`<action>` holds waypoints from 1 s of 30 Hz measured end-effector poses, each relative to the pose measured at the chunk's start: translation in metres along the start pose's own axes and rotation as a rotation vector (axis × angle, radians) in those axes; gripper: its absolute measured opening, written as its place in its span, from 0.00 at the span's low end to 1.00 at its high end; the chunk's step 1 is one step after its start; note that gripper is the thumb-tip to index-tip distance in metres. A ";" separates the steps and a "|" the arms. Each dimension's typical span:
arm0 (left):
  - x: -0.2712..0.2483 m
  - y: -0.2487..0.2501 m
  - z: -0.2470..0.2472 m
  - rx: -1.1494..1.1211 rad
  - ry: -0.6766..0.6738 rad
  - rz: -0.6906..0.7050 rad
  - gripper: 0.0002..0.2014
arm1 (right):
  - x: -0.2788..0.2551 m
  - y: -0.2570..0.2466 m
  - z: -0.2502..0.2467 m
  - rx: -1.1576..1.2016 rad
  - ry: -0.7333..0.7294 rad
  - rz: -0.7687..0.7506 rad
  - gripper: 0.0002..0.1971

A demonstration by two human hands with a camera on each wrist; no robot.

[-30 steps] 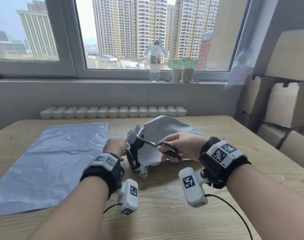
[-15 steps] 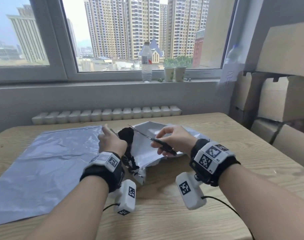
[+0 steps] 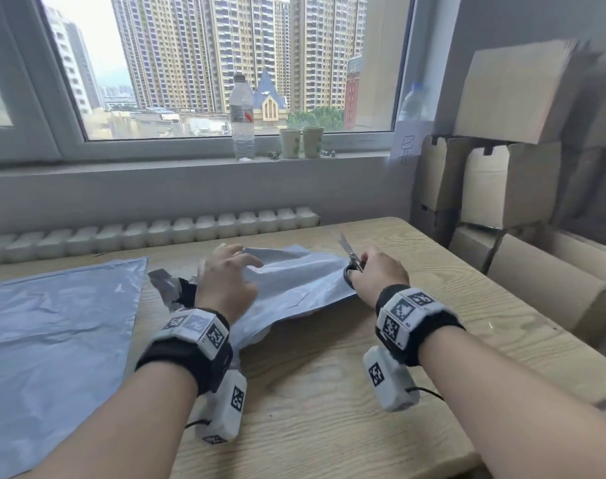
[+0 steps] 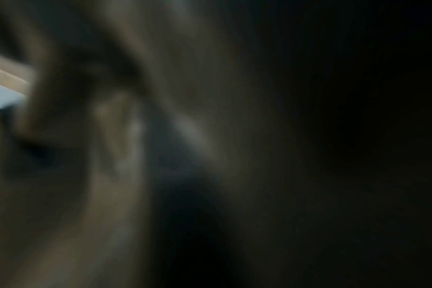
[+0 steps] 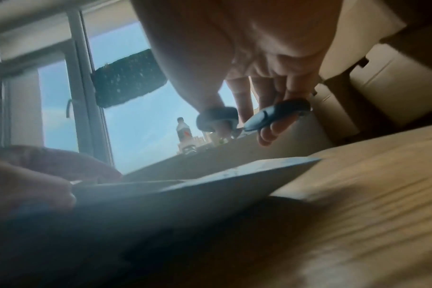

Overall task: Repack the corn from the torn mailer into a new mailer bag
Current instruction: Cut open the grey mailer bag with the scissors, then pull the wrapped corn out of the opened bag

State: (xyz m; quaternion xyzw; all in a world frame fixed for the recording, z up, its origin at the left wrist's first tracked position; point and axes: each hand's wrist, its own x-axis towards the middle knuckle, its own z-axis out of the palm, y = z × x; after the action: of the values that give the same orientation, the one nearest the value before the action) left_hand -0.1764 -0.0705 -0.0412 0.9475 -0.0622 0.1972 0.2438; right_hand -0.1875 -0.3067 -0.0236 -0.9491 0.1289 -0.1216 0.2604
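Note:
The torn grey mailer [image 3: 294,285] lies crumpled on the wooden table [image 3: 329,392], its ripped end with black lining [image 3: 177,288] pointing left. My left hand [image 3: 225,281] rests on top of it with fingers stretched out to the right. My right hand [image 3: 377,271] grips black-handled scissors [image 3: 351,257] at the mailer's right edge, blades pointing up and away. In the right wrist view the thumb and fingers sit in the scissors handles [image 5: 279,115], above the mailer [image 5: 185,194]. The new mailer [image 3: 52,333] lies flat at the left. No corn shows. The left wrist view is dark and blurred.
A water bottle [image 3: 241,122] and two paper cups [image 3: 301,141] stand on the windowsill. Stacked cardboard boxes [image 3: 501,181] line the right side beyond the table edge. A white radiator [image 3: 191,229] runs behind the table.
The scissors have left the mailer's torn end and moved right, blades now up. The mailer has dropped flat. My left hand has shifted from the torn end onto the mailer's top.

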 end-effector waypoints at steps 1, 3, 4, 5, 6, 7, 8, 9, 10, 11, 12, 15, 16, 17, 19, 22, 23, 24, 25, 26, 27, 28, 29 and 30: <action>0.001 0.002 0.004 0.033 -0.062 -0.014 0.18 | 0.004 0.010 0.001 -0.054 0.008 0.011 0.12; 0.001 0.004 0.011 0.064 -0.177 -0.093 0.15 | 0.009 0.028 0.001 -0.129 0.005 0.055 0.13; 0.002 0.004 0.013 0.065 -0.211 -0.121 0.14 | 0.011 0.037 0.001 -0.153 0.001 0.080 0.15; 0.001 0.004 0.015 0.063 -0.226 -0.137 0.13 | 0.013 0.046 0.002 -0.180 -0.007 0.106 0.16; 0.001 0.003 0.017 0.060 -0.227 -0.146 0.13 | 0.015 0.053 0.003 -0.212 -0.020 0.132 0.17; 0.001 0.001 0.019 0.060 -0.224 -0.149 0.13 | 0.017 0.058 0.005 -0.243 -0.041 0.163 0.17; 0.001 -0.002 0.020 0.058 -0.225 -0.154 0.14 | 0.019 0.061 0.007 -0.263 -0.063 0.195 0.17; 0.002 -0.004 0.020 0.052 -0.226 -0.162 0.14 | 0.021 0.062 0.009 -0.274 -0.082 0.217 0.17; 0.003 -0.006 0.020 0.040 -0.228 -0.174 0.14 | 0.021 0.060 0.011 -0.283 -0.096 0.223 0.18; 0.004 -0.008 0.020 0.026 -0.232 -0.188 0.14 | 0.023 0.059 0.013 -0.294 -0.107 0.219 0.19; 0.005 -0.009 0.019 0.014 -0.237 -0.205 0.14 | 0.024 0.057 0.015 -0.308 -0.121 0.212 0.20; 0.008 -0.011 0.016 -0.009 -0.267 -0.231 0.14 | 0.023 0.051 0.019 -0.370 -0.163 0.191 0.21; 0.008 -0.011 0.015 -0.031 -0.278 -0.239 0.14 | 0.022 0.049 0.020 -0.390 -0.175 0.175 0.20; 0.008 -0.011 0.012 -0.055 -0.278 -0.242 0.14 | 0.019 0.047 0.020 -0.415 -0.185 0.158 0.19; 0.008 -0.014 0.005 -0.072 -0.252 -0.242 0.12 | 0.015 0.041 0.020 -0.468 -0.159 0.097 0.17; 0.006 -0.021 -0.008 0.025 -0.253 -0.280 0.22 | 0.005 0.015 0.022 -0.352 -0.144 -0.022 0.12; 0.005 -0.025 -0.013 0.089 -0.259 -0.300 0.24 | 0.000 0.003 0.024 -0.244 -0.205 -0.026 0.15; 0.003 -0.030 -0.018 0.133 -0.265 -0.315 0.25 | -0.004 -0.009 0.029 -0.111 -0.292 0.001 0.20; 0.001 -0.033 -0.024 0.133 -0.271 -0.327 0.24 | -0.009 -0.021 0.033 0.048 -0.384 0.044 0.24; -0.002 -0.038 -0.028 0.107 -0.277 -0.324 0.22 | -0.015 -0.032 0.037 0.195 -0.460 0.093 0.26; -0.004 -0.042 -0.031 0.092 -0.274 -0.305 0.22 | -0.019 -0.041 0.042 0.280 -0.503 0.119 0.26; -0.006 -0.047 -0.034 0.096 -0.267 -0.291 0.24 | -0.022 -0.048 0.046 0.285 -0.518 0.105 0.25; -0.009 -0.051 -0.037 0.109 -0.246 -0.279 0.26 | -0.023 -0.052 0.050 0.220 -0.519 0.059 0.24; -0.010 -0.055 -0.039 0.122 -0.216 -0.274 0.26 | -0.023 -0.054 0.052 0.107 -0.513 0.004 0.20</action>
State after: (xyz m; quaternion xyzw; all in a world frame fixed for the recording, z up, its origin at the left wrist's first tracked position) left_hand -0.1873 -0.0030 -0.0376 0.9759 0.0536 0.0625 0.2023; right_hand -0.1842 -0.2305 -0.0430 -0.9335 0.0542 0.1170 0.3347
